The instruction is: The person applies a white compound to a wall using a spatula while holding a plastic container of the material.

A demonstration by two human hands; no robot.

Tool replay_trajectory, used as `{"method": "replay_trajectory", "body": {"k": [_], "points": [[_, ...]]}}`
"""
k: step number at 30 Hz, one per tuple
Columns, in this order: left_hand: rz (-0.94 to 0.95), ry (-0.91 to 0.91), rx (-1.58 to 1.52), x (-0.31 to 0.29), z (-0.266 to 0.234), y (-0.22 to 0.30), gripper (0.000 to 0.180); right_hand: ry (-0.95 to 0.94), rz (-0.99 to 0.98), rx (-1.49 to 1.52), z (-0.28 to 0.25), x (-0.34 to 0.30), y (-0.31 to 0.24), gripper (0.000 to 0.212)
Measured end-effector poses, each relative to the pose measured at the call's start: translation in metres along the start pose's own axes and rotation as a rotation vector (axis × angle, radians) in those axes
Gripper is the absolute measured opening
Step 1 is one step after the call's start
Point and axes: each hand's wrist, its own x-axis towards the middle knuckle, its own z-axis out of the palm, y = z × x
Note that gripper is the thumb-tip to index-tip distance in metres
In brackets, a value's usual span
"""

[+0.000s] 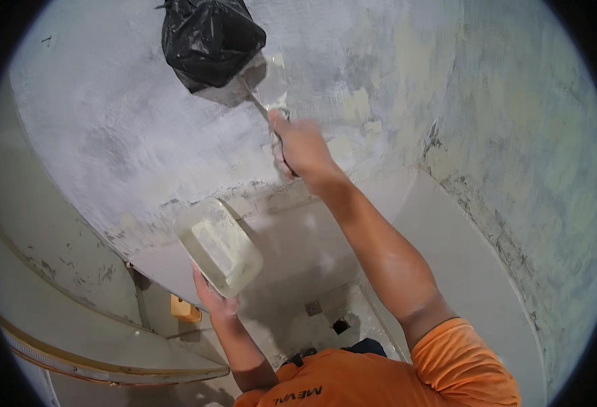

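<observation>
Pressing trowel (266, 83) to wall (142, 136) beyond right hand (302, 146).

Your trowel (266, 80) looks like metal, blade smeared with matt grey plaster. The wall (142, 136) you're working is matt too, patchy grey where the skim is fresh, and off to the side it goes rough and blotchy with yellowish and dark flaking spots. The bag (207, 41) up top is thin black plastic, crinkled and glossy. Your hawk (220, 247) is caked in pale, creamy plaster, smooth-looking. The floor (298, 237) seems smooth and dusty. Your shirt (352, 383) is orange cloth.
</observation>
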Motion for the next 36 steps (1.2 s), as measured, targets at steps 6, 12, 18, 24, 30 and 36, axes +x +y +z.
{"method": "replay_trajectory", "body": {"k": [6,12,18,24,30,36], "points": [[-0.015,0.020,-0.115,-0.005,-0.004,-0.002,0.079,0.155,-0.099,-0.304,-0.047,-0.027,0.173,0.052],[-0.029,0.028,-0.101,-0.003,-0.006,0.014,0.070,0.300,0.084,-0.492,-0.080,-0.067,0.155,0.060],[0.032,-0.067,0.033,-0.003,-0.028,0.002,0.061,0.271,-0.119,-0.475,-0.074,-0.035,0.100,0.065],[-0.081,0.000,0.001,-0.007,-0.019,-0.007,0.053,0.271,0.051,-0.479,-0.090,0.003,0.162,0.066],[-0.213,0.089,-0.125,-0.006,-0.011,0.005,0.045,0.268,0.278,-0.493,-0.122,-0.050,0.208,0.069],[-0.202,0.008,-0.015,0.000,-0.011,0.009,0.054,0.428,0.237,-0.454,-0.118,-0.076,0.162,0.061]]}}
